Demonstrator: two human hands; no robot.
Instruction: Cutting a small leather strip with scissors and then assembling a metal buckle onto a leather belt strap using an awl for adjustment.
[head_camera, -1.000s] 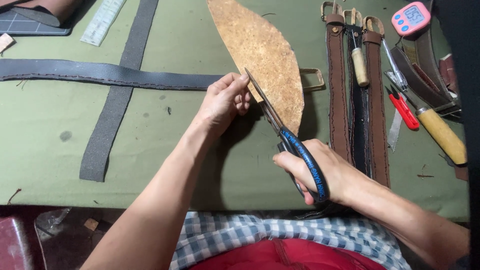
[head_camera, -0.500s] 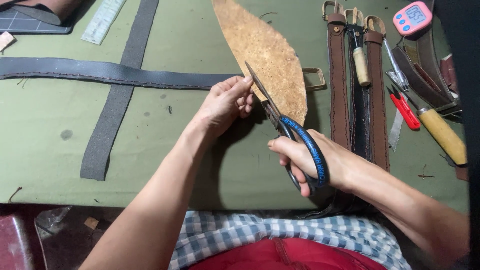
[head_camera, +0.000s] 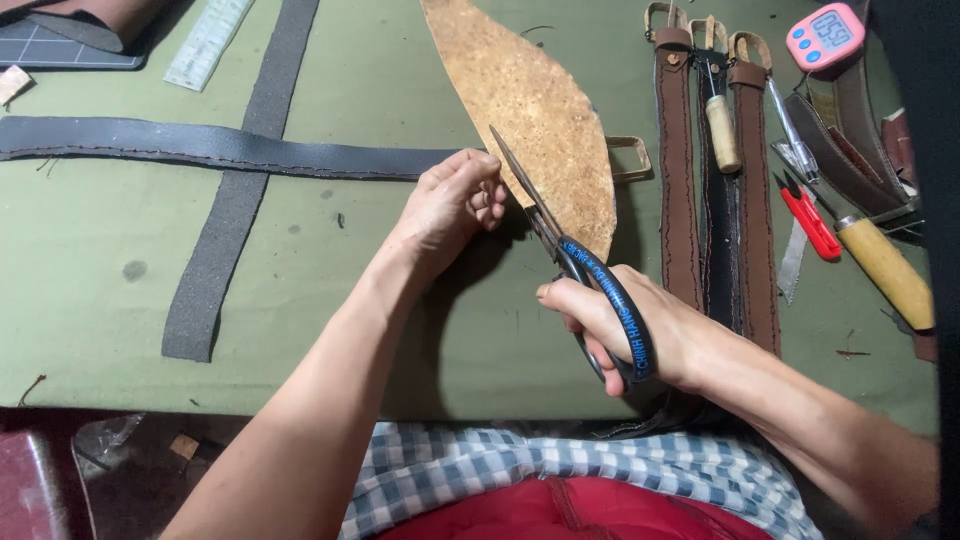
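Green cloth covers the tabletop (head_camera: 90, 300), crossed by dark straps at upper left. Right hand (head_camera: 640, 330) is closed around black scissors (head_camera: 585, 275) at centre; left hand (head_camera: 445, 205) pinches the tan leather piece (head_camera: 530, 100) beside the blades.

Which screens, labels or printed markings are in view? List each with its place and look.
Timer: top right of the table, pink rounded case, small grey screen with dark digits.
Ruler: top left, pale strip with fine marks.
Cutting mat: top left corner, dark with a light grid.
Scissors: in the right hand, black handles with blue lettering.
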